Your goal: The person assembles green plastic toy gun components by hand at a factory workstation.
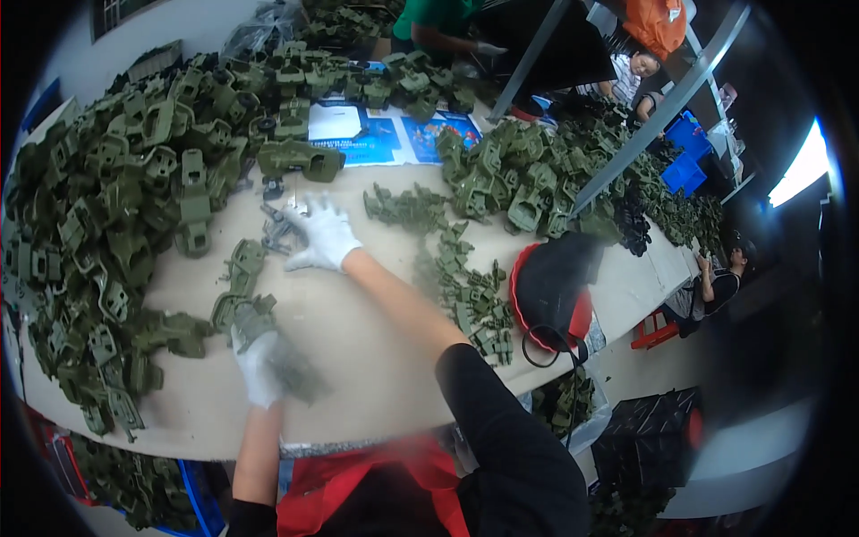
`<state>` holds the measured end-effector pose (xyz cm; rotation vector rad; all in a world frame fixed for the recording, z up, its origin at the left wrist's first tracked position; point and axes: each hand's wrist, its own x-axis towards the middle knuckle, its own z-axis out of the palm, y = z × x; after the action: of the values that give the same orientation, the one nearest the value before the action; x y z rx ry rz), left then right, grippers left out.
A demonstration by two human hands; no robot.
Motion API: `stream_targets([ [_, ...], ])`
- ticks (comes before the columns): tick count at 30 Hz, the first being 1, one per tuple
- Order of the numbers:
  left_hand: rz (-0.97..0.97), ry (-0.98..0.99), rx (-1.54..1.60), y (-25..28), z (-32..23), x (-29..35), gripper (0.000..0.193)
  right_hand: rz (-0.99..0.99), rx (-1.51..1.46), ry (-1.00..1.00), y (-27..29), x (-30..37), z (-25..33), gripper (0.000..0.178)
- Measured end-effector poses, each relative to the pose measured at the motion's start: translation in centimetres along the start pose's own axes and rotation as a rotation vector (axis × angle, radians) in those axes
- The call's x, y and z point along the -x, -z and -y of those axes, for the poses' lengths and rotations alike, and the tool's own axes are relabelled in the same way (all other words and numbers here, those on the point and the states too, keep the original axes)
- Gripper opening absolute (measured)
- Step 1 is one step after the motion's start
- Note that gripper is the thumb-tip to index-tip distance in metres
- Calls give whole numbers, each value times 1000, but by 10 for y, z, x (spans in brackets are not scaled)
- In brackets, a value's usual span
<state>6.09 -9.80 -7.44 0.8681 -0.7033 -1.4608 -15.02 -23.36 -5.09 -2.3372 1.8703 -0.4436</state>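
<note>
My left hand (258,374), in a white glove, is closed on an olive-green plastic toy vehicle body (247,313) near the table's front. Its fingertips are partly hidden by the part, and there is some blur around it. Just beyond lies another green vehicle body (243,267). Farther out, my right hand (324,236), also gloved in white, is spread with its palm down. Its fingers reach beside some small dark grey plastic pieces (277,229); whether they touch cannot be made out. A small black piece (272,187) lies beyond them.
A big heap of green vehicle bodies (116,206) covers the table's left side. Another heap (528,170) lies at the right, behind small green parts (474,300) and a black-and-red round container (550,286). A metal post (662,116) slants over the table. Other people sit farther back.
</note>
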Motion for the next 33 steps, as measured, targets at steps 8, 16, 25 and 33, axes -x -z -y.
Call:
stream_targets([
  [8, -56, 32, -6, 5, 5, -12, 52, -202, 56, 47, -31, -54, 20, 41],
  [16, -172, 118, -130, 3, 14, -16, 68, -482, -74, 3, -34, -58, -4, 25],
  [25, -130, 74, -66, -17, 10, -22, 55, -535, -1218, -227, -31, -71, -51, 32],
  [33, 93, 213, -56, -36, 28, -54, 43, -384, -2477, -395, 33, -69, -91, 32],
])
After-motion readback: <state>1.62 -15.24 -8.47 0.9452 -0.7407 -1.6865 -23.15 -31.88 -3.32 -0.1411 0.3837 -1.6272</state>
